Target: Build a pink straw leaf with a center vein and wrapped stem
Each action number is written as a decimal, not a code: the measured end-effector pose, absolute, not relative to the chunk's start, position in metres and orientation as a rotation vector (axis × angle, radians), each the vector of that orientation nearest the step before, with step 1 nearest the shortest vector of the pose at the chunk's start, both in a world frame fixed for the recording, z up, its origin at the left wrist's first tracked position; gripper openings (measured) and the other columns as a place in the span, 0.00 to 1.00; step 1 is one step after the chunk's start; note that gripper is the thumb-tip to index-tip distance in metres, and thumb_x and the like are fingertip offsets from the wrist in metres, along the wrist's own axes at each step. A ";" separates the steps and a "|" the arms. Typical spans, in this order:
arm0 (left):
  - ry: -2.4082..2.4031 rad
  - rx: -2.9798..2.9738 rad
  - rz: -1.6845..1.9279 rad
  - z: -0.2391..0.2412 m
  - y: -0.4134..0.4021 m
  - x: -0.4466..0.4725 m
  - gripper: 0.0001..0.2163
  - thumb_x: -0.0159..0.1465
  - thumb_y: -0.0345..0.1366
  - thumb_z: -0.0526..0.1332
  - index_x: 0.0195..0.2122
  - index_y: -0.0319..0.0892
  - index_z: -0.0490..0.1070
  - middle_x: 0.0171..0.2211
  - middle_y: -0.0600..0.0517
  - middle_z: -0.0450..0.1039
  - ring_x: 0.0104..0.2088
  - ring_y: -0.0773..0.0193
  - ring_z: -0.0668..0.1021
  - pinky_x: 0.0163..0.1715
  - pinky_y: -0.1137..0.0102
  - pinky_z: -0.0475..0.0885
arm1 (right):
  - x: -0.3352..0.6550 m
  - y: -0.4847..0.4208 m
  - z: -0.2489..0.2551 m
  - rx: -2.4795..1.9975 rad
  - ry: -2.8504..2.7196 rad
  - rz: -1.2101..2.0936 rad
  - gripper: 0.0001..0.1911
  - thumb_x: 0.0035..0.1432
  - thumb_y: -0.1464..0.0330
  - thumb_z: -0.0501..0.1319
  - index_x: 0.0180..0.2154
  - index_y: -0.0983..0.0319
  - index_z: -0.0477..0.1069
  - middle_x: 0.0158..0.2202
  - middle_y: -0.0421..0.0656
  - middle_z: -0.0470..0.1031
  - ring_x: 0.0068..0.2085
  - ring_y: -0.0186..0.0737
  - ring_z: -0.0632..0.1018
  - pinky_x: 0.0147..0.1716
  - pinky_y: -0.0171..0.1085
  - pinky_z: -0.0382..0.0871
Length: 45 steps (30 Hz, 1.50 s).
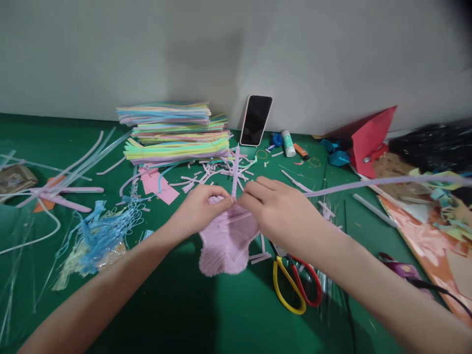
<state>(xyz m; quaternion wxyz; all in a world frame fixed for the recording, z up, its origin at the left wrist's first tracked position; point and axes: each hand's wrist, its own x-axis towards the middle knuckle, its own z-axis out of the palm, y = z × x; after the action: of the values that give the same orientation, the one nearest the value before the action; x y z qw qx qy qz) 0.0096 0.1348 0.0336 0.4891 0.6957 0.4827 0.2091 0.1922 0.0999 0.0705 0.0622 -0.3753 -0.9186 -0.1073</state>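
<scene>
Left hand (206, 209): thumb and forefinger closed in a tight pinch on the lilac, lobed, fuzzy flat piece (224, 250), at the base of its upright wrapped stem (235, 172). Right hand (276, 206): fingers curled closed, pinching the piece's top edge just beside the stem. A long lilac fuzzy strand (354, 185) runs out to the right from behind this hand; I cannot tell whether my fingers also grip it, as that part is hidden.

Position: the piece hangs below my fingertips, over the middle of the green bench (177, 305), lobed edge towards me, stem pointing away.

Surroundings: scissors with yellow and red handles (292, 283) lie near, partly beneath my right forearm. Short lilac offcuts (210, 169) are scattered beyond my hands. Behind these, to the left, bundles of pastel fuzzy stems (179, 147) are stacked; to their right a white-edged phone with a dark screen (256, 120) leans against the grey wall (110, 59). A white-and-green tube (288, 143) is right of the phone. Frayed blue strands (98, 238) lie left of my left forearm.
</scene>
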 end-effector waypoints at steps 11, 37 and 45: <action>1.147 1.688 0.427 0.047 0.126 0.009 0.09 0.58 0.38 0.59 0.29 0.42 0.77 0.29 0.55 0.77 0.34 0.61 0.75 0.36 0.71 0.65 | 0.205 0.089 0.080 -1.106 -2.820 -0.221 0.15 0.52 0.85 0.53 0.33 0.63 0.72 0.31 0.43 0.73 0.30 0.40 0.70 0.28 0.38 0.61; 0.690 0.942 0.155 0.027 0.142 -0.007 0.20 0.50 0.34 0.72 0.44 0.43 0.73 0.37 0.54 0.76 0.36 0.64 0.78 0.37 0.70 0.72 | 0.223 0.155 0.104 -1.263 -2.489 1.808 0.08 0.57 0.65 0.62 0.31 0.63 0.73 0.29 0.40 0.78 0.29 0.34 0.76 0.28 0.33 0.66; 0.807 1.524 -0.057 0.013 0.159 -0.019 0.15 0.53 0.38 0.69 0.40 0.41 0.71 0.37 0.53 0.74 0.39 0.59 0.76 0.36 0.70 0.69 | 0.214 0.118 0.056 -1.388 -2.877 1.055 0.04 0.62 0.71 0.58 0.35 0.62 0.70 0.26 0.39 0.75 0.26 0.34 0.73 0.26 0.33 0.58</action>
<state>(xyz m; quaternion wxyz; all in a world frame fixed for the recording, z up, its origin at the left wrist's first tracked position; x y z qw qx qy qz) -0.0194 0.1591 0.0134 0.6506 0.6708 0.3553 -0.0250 0.2144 0.1175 0.0558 -0.1109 -0.4100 -0.8500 0.3116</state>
